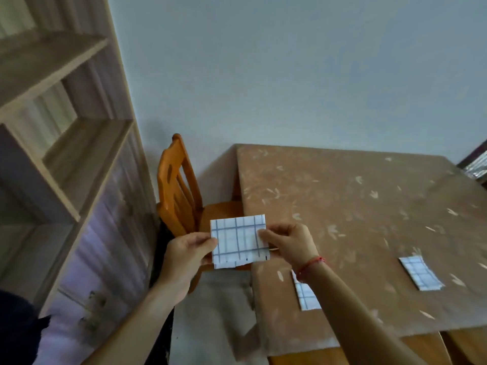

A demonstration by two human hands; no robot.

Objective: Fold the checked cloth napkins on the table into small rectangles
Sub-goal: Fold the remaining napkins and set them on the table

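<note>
Checked cloth napkin [238, 241], small folded rectangle

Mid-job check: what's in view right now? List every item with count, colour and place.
held napkin: 1, white with blue-grey checks, folded, in the air by the table's left edge
folded napkins: 2, same checks, on the table; second partly behind the right forearm
table: 1, brown leaf-print cover, right
chair: 1, orange wood, left of table
shelf unit: 1, pale wood, far left
bracelet: 1, red, right wrist
left hand: pinches held napkin's left edge
right hand: pinches its right edge
</note>
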